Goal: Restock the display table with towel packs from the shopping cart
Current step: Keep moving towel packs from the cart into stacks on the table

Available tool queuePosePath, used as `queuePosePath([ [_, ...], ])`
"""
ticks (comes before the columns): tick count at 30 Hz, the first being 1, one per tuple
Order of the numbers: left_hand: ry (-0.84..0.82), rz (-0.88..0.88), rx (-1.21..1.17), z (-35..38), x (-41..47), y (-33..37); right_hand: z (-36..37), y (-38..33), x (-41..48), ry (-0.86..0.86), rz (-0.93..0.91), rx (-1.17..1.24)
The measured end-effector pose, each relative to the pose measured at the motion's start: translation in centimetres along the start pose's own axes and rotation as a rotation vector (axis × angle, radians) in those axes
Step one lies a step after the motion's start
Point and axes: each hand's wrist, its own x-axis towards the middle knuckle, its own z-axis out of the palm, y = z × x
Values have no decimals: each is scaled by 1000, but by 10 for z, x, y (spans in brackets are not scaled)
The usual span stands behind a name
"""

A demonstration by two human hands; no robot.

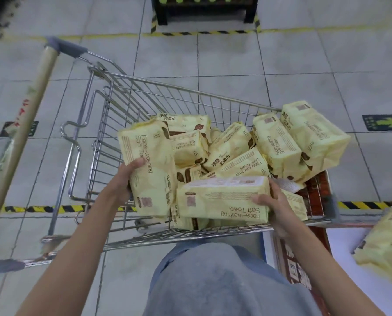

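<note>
Both my bare arms are reaching forward. Left hand grips the upright pale yellow plastic towel pack by its side, and right hand grips the end of the flat-lying pale yellow plastic towel pack.

One shopping cart — about eleven towel packs visible inside, at least one outside.

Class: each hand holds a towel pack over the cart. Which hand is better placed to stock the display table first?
Probably the right hand: its pack is on the side nearest the display table, at lower right. The left hand grips the other pack farther away.
</note>
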Motion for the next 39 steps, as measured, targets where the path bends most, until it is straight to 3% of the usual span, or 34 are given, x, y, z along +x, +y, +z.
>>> queuePosePath([
  [7,229,159,-496,22,-45,-34,-28,5,-21,25,-82,202],
  [14,246,162,-742,57,-90,-56,-56,17,-44,-25,56,376],
  [27,158,24,-742,110,-103,-87,-70,37,-80,18,104,646],
  [39,51,-121,-593,42,-89,-67,13,66,-85,217,28,828],
])
